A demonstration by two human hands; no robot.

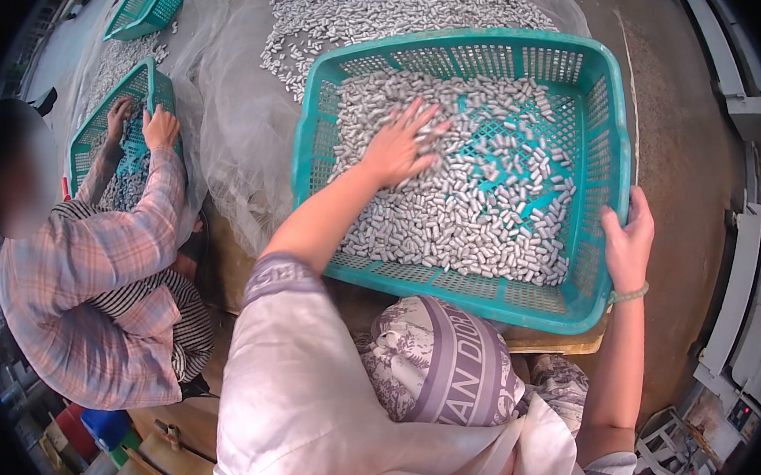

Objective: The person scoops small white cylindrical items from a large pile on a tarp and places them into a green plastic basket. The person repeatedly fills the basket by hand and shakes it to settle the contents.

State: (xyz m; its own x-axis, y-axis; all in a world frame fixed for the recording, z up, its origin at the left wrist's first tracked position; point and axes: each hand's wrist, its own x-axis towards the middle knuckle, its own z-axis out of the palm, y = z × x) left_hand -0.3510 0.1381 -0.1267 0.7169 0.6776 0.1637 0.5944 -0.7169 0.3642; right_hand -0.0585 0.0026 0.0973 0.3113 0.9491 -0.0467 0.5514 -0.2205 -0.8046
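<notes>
Pale lettering (467, 366) across patterned clothing (399, 346); left hand (401, 150) splayed wide over silvery pieces (433, 229), right hand (629, 239) gripping teal basket (620, 115) rim

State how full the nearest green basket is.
The basket is partly full: silvery pieces cover much of its bottom, but bare green patches show.

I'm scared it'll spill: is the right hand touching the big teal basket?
Touching: the head view shows the right hand gripping the big teal basket's rim.
</notes>
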